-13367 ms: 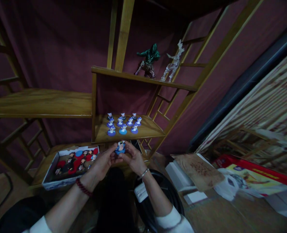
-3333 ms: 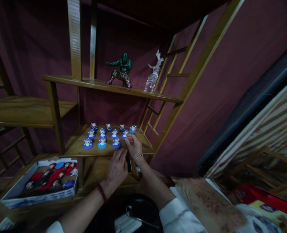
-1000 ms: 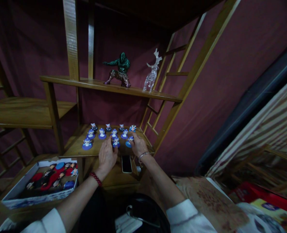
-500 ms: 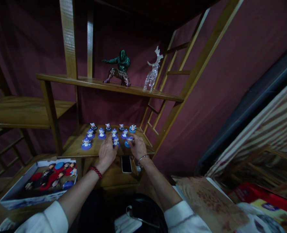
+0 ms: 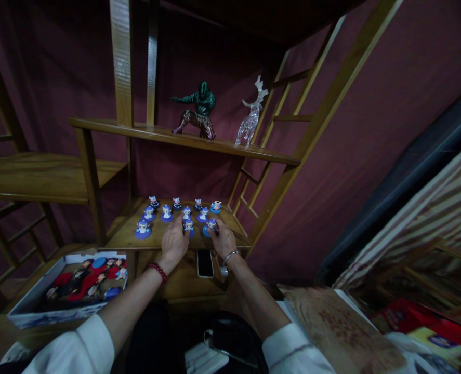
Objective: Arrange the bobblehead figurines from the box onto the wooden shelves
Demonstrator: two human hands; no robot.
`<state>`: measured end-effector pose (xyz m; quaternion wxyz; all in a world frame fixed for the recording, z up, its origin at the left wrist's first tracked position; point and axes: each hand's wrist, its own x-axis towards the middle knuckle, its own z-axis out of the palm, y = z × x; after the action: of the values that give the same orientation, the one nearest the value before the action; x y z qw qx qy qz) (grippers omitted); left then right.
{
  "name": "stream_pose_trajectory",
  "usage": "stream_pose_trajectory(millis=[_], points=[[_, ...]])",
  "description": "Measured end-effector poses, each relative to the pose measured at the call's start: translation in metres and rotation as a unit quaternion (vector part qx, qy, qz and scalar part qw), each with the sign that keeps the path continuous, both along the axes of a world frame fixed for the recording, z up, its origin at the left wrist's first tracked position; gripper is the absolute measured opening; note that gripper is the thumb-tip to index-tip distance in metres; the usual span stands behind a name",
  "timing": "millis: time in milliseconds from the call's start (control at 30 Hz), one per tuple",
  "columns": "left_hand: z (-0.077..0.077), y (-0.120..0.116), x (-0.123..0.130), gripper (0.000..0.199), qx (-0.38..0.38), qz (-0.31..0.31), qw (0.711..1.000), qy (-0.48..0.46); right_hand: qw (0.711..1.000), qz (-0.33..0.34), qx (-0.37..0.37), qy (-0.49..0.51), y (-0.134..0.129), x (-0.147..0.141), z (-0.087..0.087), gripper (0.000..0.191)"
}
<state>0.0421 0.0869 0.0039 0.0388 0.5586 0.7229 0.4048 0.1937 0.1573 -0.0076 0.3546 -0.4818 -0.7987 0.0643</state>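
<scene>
The left hand (image 5: 174, 243) touches a small white-and-purple figurine (image 5: 188, 227) on a round purple base; whether it grips, I cannot tell. The right hand (image 5: 224, 240) pinches a similar blue-based figurine (image 5: 210, 227), both along the brown wooden shelf's (image 5: 124, 234) front.

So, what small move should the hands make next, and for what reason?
I would probably ease the right hand off the blue-based figurine it seems to hold: the figurine appears upright on the shelf, beside the purple-based figurine at the left hand, so it may need no more support.
</scene>
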Motion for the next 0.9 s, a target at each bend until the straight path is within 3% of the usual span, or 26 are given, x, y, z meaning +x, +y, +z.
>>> stream_pose_trajectory(millis=[167,533,900], points=[[0.002,-0.005,-0.006,0.047,0.018,-0.008,1.0,-0.004,1.0,-0.003,0.002,-0.005,-0.001,0.0,0.0,0.027],[-0.01,-0.015,-0.036,0.049,0.039,0.025,0.997,0.057,1.0,-0.014,-0.012,-0.015,-0.001,-0.003,0.006,0.024],[-0.013,-0.017,-0.041,0.049,0.086,0.005,0.994,0.067,0.999,-0.005,-0.002,-0.034,0.003,-0.002,0.001,0.028]])
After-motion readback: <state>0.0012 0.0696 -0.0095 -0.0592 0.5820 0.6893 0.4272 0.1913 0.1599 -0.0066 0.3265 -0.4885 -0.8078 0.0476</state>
